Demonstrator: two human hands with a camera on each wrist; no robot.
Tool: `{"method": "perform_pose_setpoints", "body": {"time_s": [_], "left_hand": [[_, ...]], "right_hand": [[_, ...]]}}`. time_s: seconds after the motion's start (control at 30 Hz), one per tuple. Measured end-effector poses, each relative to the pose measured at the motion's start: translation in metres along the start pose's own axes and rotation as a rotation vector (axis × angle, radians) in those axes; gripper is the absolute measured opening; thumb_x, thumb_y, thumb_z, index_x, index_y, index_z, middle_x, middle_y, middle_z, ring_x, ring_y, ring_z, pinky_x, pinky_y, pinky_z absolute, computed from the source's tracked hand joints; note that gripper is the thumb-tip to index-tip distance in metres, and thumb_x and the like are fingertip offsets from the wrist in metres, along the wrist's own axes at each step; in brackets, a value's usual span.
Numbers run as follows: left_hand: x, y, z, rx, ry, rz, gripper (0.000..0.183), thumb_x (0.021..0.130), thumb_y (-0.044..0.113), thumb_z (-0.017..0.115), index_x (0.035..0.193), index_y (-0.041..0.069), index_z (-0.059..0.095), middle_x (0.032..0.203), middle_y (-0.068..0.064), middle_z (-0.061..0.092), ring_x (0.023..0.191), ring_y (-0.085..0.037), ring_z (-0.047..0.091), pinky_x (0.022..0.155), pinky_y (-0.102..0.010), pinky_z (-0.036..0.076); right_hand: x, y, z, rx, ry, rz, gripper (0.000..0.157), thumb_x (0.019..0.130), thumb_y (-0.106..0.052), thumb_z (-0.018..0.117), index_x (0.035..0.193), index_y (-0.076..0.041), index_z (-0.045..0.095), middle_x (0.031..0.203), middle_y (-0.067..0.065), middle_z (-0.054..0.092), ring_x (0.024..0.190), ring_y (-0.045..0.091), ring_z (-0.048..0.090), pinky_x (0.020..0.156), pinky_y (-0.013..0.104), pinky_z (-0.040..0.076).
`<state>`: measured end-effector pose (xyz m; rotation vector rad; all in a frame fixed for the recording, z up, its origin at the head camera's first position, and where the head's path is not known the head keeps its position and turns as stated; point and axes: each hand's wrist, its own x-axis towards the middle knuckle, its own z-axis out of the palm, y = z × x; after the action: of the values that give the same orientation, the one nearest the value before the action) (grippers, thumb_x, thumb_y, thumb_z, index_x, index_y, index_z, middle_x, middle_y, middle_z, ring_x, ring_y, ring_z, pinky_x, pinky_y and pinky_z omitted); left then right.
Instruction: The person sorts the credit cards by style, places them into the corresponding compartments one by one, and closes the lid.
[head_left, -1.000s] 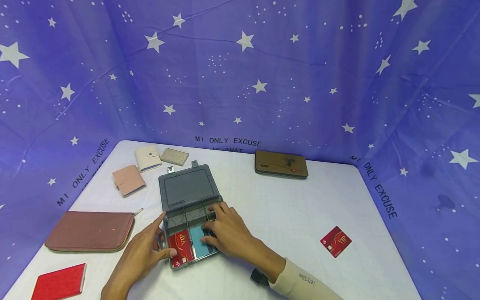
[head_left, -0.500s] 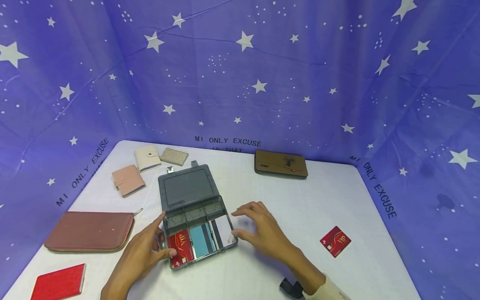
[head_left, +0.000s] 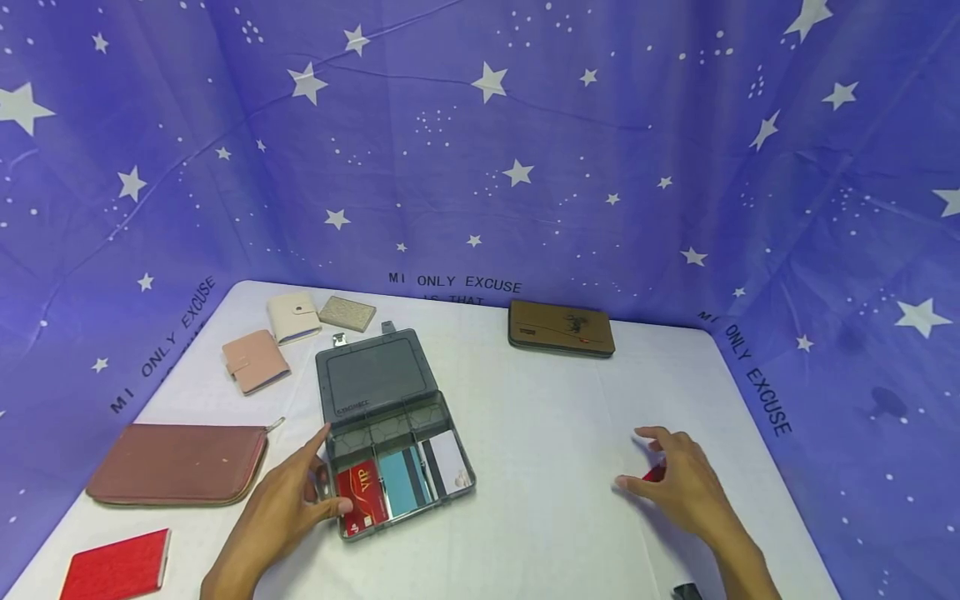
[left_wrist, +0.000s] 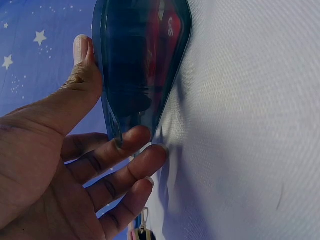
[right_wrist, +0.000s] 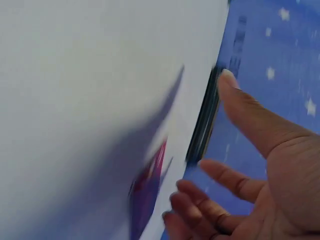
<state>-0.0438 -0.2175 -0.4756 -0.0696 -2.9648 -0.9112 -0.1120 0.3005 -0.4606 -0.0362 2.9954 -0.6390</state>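
Observation:
A dark, clear plastic compartment box [head_left: 377,369] lies with its lid raised on the table. In its front compartments sit a red VIP card [head_left: 362,497], a teal card [head_left: 400,485] and a white card [head_left: 452,463] with a black stripe. My left hand [head_left: 279,493] rests against the box's left side, thumb over the rim and fingers loosely bent along the side wall. Far to the right, my right hand [head_left: 687,485] hovers with fingers spread over another red card [head_left: 655,472], mostly hidden in the head view. The right wrist view has this card [right_wrist: 148,192] on the tabletop, apart from the fingers.
A brown wallet [head_left: 561,328] lies at the back. On the left are a reddish-brown zip wallet [head_left: 178,464], a red booklet [head_left: 116,565], a pink card holder [head_left: 257,362], a cream holder [head_left: 294,317] and a beige one [head_left: 348,314]. A starry blue curtain [head_left: 450,167] surrounds the table.
My right hand has left the box's right compartment, uncovering the white card there, and has moved right to the loose red card. The left hand stays at the box.

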Motion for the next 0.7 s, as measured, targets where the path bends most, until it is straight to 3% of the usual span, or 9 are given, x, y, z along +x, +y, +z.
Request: {"method": "perform_pose_setpoints", "body": {"time_s": [0.13, 0.3, 0.53, 0.7], "left_hand": [[0.000, 0.000, -0.001, 0.004, -0.007, -0.003, 0.105, 0.070, 0.048, 0.085, 0.157, 0.018, 0.033, 0.094, 0.006, 0.058, 0.073, -0.005, 0.047, 0.064, -0.024, 0.040], [0.000, 0.001, -0.002, -0.001, -0.016, -0.013, 0.106, 0.070, 0.048, 0.085, 0.157, 0.018, 0.032, 0.096, 0.005, 0.059, 0.073, -0.005, 0.048, 0.064, -0.024, 0.040], [-0.001, 0.001, -0.002, -0.005, -0.020, -0.019, 0.106, 0.071, 0.047, 0.084, 0.157, 0.017, 0.032, 0.099, 0.004, 0.060, 0.073, -0.005, 0.048, 0.064, -0.024, 0.041], [-0.001, 0.001, -0.002, -0.001, -0.017, -0.020, 0.105, 0.071, 0.052, 0.083, 0.157, 0.019, 0.032, 0.097, 0.005, 0.059, 0.073, -0.005, 0.047, 0.064, -0.024, 0.039]], "right_hand": [[-0.008, 0.026, -0.014, -0.069, -0.030, 0.116, 0.099, 0.068, -0.066, 0.081, 0.137, -0.003, 0.049, 0.115, 0.027, 0.053, 0.098, 0.036, 0.049, 0.071, 0.043, 0.046], [-0.014, 0.042, -0.017, -0.090, -0.010, 0.112, 0.096, 0.063, -0.066, 0.084, 0.123, 0.003, 0.054, 0.101, 0.023, 0.054, 0.092, 0.035, 0.050, 0.061, 0.034, 0.040], [-0.008, 0.033, -0.005, -0.035, 0.005, 0.046, 0.069, 0.067, -0.048, 0.090, 0.109, -0.003, 0.058, 0.101, 0.017, 0.055, 0.093, 0.030, 0.051, 0.068, 0.033, 0.040], [-0.001, 0.020, 0.000, -0.070, 0.004, 0.145, 0.091, 0.064, -0.062, 0.086, 0.123, 0.000, 0.054, 0.107, 0.023, 0.052, 0.095, 0.034, 0.050, 0.067, 0.041, 0.044]]}}
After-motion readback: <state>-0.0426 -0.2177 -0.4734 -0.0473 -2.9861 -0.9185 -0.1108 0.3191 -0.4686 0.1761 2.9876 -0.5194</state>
